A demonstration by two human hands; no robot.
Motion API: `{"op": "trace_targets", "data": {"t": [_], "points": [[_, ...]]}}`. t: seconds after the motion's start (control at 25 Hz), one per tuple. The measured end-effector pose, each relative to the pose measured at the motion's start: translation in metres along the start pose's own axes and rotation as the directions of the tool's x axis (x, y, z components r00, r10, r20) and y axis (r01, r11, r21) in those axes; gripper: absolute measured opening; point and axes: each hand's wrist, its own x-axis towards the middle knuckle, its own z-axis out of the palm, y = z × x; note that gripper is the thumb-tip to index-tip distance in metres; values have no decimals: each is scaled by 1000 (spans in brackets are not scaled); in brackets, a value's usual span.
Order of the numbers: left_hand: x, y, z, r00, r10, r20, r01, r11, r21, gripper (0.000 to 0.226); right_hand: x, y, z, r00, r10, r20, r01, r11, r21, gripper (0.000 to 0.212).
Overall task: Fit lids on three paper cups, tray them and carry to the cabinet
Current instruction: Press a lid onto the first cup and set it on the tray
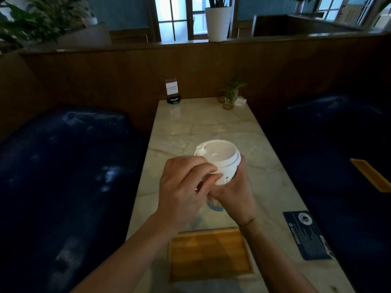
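I am looking down a pale marble table (211, 123) set between two dark blue booth seats (63, 166), with wood panelling behind. Nearest me, just short of both wrists, an empty wooden tray (211, 253) lies flat; a dark printed card (306, 235) sits off to the right of my right forearm. My right hand (232, 191) is wrapped closed around the wall of a paper cup (225, 176), holding it above the tabletop, while my left hand (186, 187) is curled shut with fingertips pinching at the edge of the white lid (220, 154) on top. The cup looks light and thin-walled, so I judge a hard squeeze would buckle it; gripping low on the wall and pressing around the stiffer lid rim seems safest. No other cups are in sight. Beyond the hands stand a small sign holder (172, 90) and a little potted plant (230, 96).
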Motion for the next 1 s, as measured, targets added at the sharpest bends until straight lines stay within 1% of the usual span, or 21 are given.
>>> {"op": "trace_targets", "data": {"t": [0.08,0.16,0.28,0.4,0.48,0.6,0.76,0.88,1.0], "points": [[0,1,1,999,29,20,-30,999,24,15,-3,1,3,997,-11,-74,9,1000,-20,90],[0,0,1,998,69,11,-69,997,21,14,-3,2,0,997,-5,-79,4,1000,-10,89],[0,0,1,992,126,-24,-127,992,-22,20,-5,3,-8,1000,12,-21,-12,1000,4,87],[-1,-1,0,988,143,-55,-147,987,-71,25,-7,3,-15,1000,11,23,-11,1000,-12,81],[-4,-2,-1,987,139,-77,-146,984,-101,24,-9,2,-17,999,13,48,-13,1000,-12,83],[-9,-3,-4,984,157,-87,-165,982,-97,21,-12,-5,-16,996,-1,86,5,999,-44,90],[-14,-6,-4,991,116,-68,-122,989,-89,21,-11,-3,-19,989,18,145,-15,1000,-19,89],[-17,-6,-1,996,85,-38,-89,990,-113,25,-4,1,-18,982,45,182,-39,999,-36,93],[-15,-13,3,999,42,-1,-42,996,-82,18,9,8,-19,971,84,225,-74,996,-54,95]]}}
